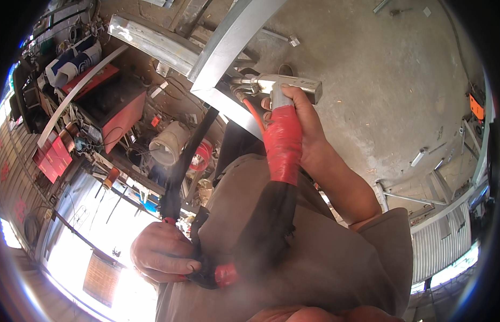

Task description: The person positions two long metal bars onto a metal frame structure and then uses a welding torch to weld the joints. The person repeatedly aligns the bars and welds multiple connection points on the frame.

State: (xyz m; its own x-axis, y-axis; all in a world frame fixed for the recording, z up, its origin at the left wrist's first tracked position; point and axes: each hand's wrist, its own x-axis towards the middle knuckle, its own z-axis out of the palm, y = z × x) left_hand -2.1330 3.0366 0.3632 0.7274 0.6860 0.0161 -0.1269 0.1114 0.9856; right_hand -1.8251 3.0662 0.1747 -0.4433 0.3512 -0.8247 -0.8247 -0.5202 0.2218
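Observation:
A silver welding gun (301,85) with a grey handle is gripped in my right hand (303,115), thumb along its upper side. Its nozzle end points left and lies beside the corner of a silver metal frame (220,59); whether the two touch, I cannot tell. Red tape (283,142) wraps the base of the handle, and a thick black-sleeved hose (266,220) runs down from it across my body. Lower left, my left hand (164,251) is closed around a bend of the black hose near another band of red tape.
A red metal box (124,112) stands at the left with bags (75,61) behind it. White bucket (170,142) and red bucket (201,154) sit beside the frame. On the concrete floor (368,70) at right lie metal offcuts (419,156). An orange item (476,107) stands far right.

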